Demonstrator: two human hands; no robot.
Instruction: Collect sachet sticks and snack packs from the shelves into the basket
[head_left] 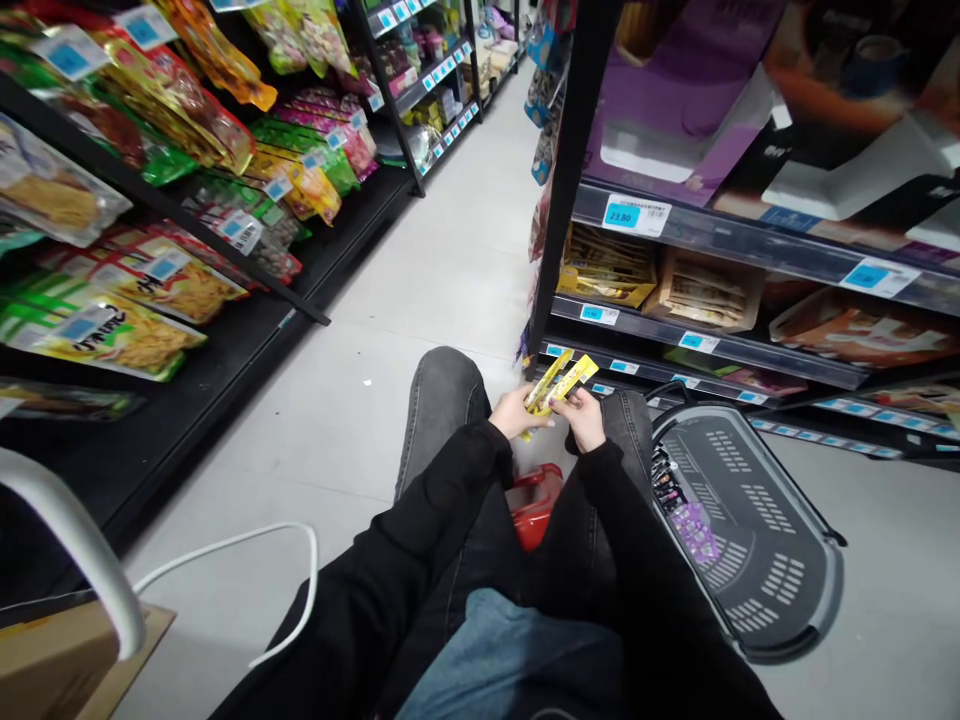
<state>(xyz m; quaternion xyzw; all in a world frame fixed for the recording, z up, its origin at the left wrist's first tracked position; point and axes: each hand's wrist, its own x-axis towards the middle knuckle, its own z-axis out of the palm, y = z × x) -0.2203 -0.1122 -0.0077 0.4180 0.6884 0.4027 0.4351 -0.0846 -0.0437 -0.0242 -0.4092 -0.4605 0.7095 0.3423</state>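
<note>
My left hand and my right hand are both closed on a small bunch of thin yellow stick packets, held above my knees in grey trousers. Both arms wear black sleeves. The packets point up and right toward the lowest shelf of the right rack. A red object shows between my legs, mostly hidden. A grey shopping basket lies on the floor just right of my right arm, with small purple and dark packets along its left side.
A black rack of bagged snacks runs along the left. The right rack holds boxed goods with blue price tags. A pale tiled aisle runs ahead. A white cable and a cardboard box lie at the lower left.
</note>
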